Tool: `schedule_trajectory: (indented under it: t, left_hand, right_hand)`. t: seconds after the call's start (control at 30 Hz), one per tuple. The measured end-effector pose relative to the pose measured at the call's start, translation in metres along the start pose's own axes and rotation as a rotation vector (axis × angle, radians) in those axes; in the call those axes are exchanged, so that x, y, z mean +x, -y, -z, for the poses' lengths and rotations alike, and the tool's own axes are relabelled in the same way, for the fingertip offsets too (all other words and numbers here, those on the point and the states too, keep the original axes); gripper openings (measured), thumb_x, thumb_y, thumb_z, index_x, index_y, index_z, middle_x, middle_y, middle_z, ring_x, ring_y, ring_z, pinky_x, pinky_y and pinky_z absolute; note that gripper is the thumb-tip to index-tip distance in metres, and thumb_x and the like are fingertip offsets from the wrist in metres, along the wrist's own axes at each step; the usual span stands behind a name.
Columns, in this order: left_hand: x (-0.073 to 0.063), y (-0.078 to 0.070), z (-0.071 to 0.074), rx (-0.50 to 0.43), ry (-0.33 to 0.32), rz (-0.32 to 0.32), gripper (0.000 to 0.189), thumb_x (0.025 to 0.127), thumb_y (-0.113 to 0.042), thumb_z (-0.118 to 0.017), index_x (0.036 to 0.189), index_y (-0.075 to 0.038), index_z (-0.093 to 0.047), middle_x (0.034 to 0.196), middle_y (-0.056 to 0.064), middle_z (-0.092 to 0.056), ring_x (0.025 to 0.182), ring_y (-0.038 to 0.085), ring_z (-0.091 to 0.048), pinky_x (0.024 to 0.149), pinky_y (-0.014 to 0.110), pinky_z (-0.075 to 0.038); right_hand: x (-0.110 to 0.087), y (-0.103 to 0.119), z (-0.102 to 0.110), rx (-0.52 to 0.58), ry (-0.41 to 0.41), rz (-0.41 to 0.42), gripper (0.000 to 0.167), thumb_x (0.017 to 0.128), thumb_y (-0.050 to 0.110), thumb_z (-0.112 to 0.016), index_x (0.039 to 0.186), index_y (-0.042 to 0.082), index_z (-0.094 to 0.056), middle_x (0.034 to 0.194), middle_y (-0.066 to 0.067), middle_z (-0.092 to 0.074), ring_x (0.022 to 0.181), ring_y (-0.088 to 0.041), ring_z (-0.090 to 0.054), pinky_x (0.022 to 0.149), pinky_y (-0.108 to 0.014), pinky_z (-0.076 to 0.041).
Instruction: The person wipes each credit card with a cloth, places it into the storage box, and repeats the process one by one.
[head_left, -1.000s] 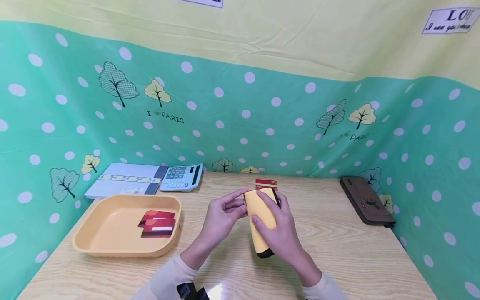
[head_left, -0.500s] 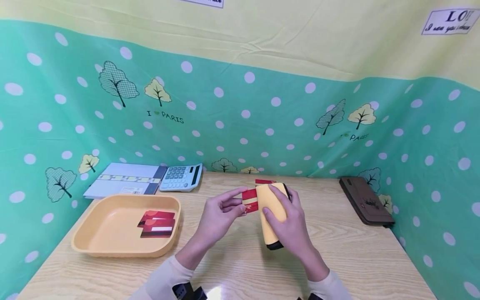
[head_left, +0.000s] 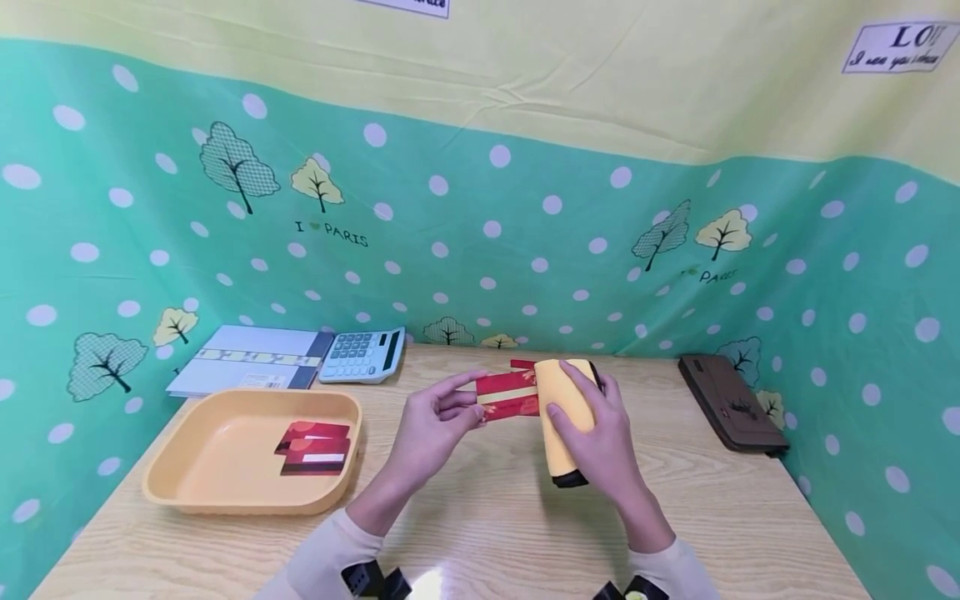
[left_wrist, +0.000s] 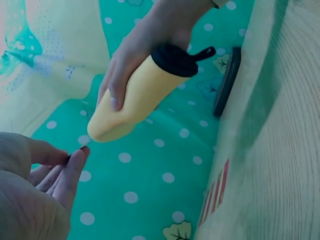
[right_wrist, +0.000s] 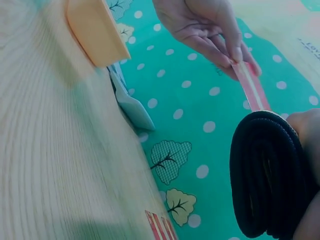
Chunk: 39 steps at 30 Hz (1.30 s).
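My left hand point(head_left: 431, 429) pinches one end of a red card with pale gold bands point(head_left: 506, 395) between thumb and fingers. The card's other end meets the left edge of a soft yellow pouch with black ends point(head_left: 561, 425), which hides whatever lies beyond. My right hand point(head_left: 598, 437) grips the pouch from its right side, above the table. In the right wrist view, the pouch's black end point(right_wrist: 267, 172) shows several folded layers, and the card point(right_wrist: 251, 86) stretches from there to my left fingertips. The left wrist view shows the pouch's other black end point(left_wrist: 172, 61) with a small loop.
A peach tray point(head_left: 187, 500) with red cards point(head_left: 318, 457) stands at left. Behind it are a folder point(head_left: 247, 340) and a calculator point(head_left: 363, 357). Another red card point(head_left: 521, 364) lies behind the pouch, partly hidden. A brown case point(head_left: 733, 402) lies at far right.
My right hand has moved right with the pouch, while the left has shifted slightly left. Much more of the pinched red card now shows between them.
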<state>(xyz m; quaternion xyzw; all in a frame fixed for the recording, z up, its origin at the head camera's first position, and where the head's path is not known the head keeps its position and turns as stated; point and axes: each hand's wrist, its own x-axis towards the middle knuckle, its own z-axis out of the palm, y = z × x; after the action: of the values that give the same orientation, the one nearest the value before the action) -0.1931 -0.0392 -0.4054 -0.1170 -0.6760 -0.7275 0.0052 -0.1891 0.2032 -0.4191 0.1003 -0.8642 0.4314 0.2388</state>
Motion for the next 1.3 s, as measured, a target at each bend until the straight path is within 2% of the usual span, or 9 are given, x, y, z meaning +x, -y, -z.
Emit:
schedule_trajectory:
  t: [0.17, 0.33, 0.5, 0.7, 0.93, 1.13, 1.2, 1.3]
  left_hand:
    - [0.002, 0.000, 0.003, -0.002, -0.036, 0.001, 0.048, 0.092, 0.006, -0.070, 0.136, -0.014, -0.066, 0.114, 0.021, -0.076, 0.092, 0.023, -0.078, 0.082, 0.032, -0.068]
    - [0.003, -0.002, 0.005, 0.004, -0.048, -0.018, 0.046, 0.092, 0.007, -0.069, 0.133, -0.012, -0.061, 0.112, 0.022, -0.075, 0.091, 0.025, -0.078, 0.081, 0.033, -0.068]
    - [0.004, -0.001, 0.008, 0.050, -0.056, -0.052, 0.028, 0.093, 0.004, -0.069, 0.120, -0.004, -0.070, 0.114, 0.021, -0.073, 0.093, 0.025, -0.078, 0.083, 0.030, -0.067]
    - [0.004, -0.001, 0.009, 0.102, -0.079, -0.029, 0.027, 0.095, 0.000, -0.066, 0.120, -0.006, -0.076, 0.124, 0.016, -0.074, 0.100, 0.021, -0.077, 0.084, 0.022, -0.065]
    - [0.006, -0.003, 0.008, 0.025, -0.034, -0.003, 0.032, 0.100, 0.007, -0.056, 0.126, 0.000, -0.072, 0.134, 0.019, -0.069, 0.107, 0.020, -0.074, 0.091, 0.025, -0.064]
    - [0.005, -0.004, 0.011, 0.047, -0.006, 0.004, 0.032, 0.099, 0.003, -0.062, 0.130, -0.004, -0.071, 0.127, 0.021, -0.072, 0.104, 0.022, -0.076, 0.091, 0.025, -0.064]
    - [0.005, -0.003, 0.012, 0.038, 0.000, -0.006, 0.032, 0.099, 0.002, -0.063, 0.129, -0.003, -0.071, 0.127, 0.021, -0.072, 0.104, 0.025, -0.077, 0.092, 0.026, -0.064]
    - [0.005, -0.003, 0.013, 0.011, 0.005, -0.053, 0.028, 0.099, 0.000, -0.064, 0.126, 0.000, -0.072, 0.123, 0.022, -0.073, 0.101, 0.022, -0.078, 0.090, 0.029, -0.065]
  right_hand:
    - [0.001, -0.002, 0.003, 0.011, 0.006, -0.020, 0.061, 0.090, 0.018, -0.080, 0.145, 0.034, -0.059, 0.145, -0.016, -0.045, 0.092, -0.024, -0.059, 0.070, -0.027, -0.054]
    - [0.001, -0.002, 0.006, 0.020, 0.008, -0.033, 0.061, 0.091, 0.019, -0.080, 0.145, 0.036, -0.058, 0.146, -0.014, -0.044, 0.092, -0.024, -0.059, 0.069, -0.027, -0.055]
    - [0.002, -0.002, 0.008, 0.022, 0.001, -0.037, 0.061, 0.091, 0.019, -0.080, 0.145, 0.036, -0.058, 0.144, -0.013, -0.045, 0.091, -0.024, -0.059, 0.069, -0.027, -0.055]
    - [0.003, -0.003, 0.009, 0.024, -0.005, -0.027, 0.061, 0.091, 0.019, -0.080, 0.145, 0.036, -0.058, 0.142, -0.014, -0.046, 0.091, -0.024, -0.059, 0.068, -0.027, -0.056]
    - [0.004, -0.003, 0.011, 0.015, -0.013, -0.033, 0.061, 0.091, 0.019, -0.080, 0.145, 0.035, -0.058, 0.139, -0.014, -0.047, 0.090, -0.024, -0.058, 0.068, -0.026, -0.055]
    - [0.004, -0.003, 0.013, 0.026, -0.013, -0.041, 0.061, 0.091, 0.018, -0.079, 0.146, 0.035, -0.058, 0.138, -0.014, -0.047, 0.090, -0.025, -0.058, 0.066, -0.026, -0.056]
    - [0.004, -0.003, 0.013, 0.024, -0.011, -0.042, 0.061, 0.091, 0.019, -0.079, 0.146, 0.035, -0.058, 0.139, -0.015, -0.047, 0.091, -0.025, -0.058, 0.067, -0.026, -0.056]
    - [0.005, -0.003, 0.014, 0.022, -0.010, -0.040, 0.060, 0.091, 0.019, -0.079, 0.146, 0.034, -0.058, 0.140, -0.015, -0.046, 0.091, -0.025, -0.058, 0.068, -0.027, -0.055]
